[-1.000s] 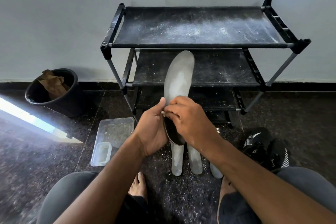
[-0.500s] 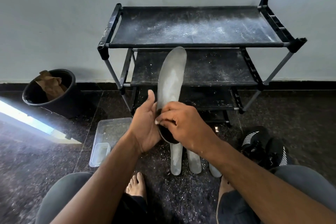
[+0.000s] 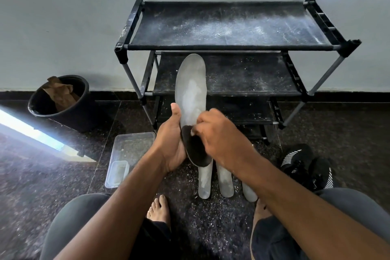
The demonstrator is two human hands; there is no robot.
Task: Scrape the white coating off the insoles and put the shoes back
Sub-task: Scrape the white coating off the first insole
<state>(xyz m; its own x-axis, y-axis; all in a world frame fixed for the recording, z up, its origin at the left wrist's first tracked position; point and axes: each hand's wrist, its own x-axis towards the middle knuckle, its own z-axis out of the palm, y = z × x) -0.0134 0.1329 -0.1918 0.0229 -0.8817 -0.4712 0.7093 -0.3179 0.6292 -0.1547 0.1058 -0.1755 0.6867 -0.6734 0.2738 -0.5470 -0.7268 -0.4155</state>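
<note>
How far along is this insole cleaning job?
Early. On the insole in hand only the heel end is scraped dark. The left hand grips it while the right hand works at the edge of the remaining white coating. Three more insoles on the floor look pale and coated. The black shoes sit on the floor, and the shoe rack holds none.

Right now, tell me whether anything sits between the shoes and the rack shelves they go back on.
Nothing visible blocks the way. The black shoes sit on the floor right of the shoe rack, whose visible shelves hold only white dust. The held insole is in front of the middle shelf, not on it.
</note>
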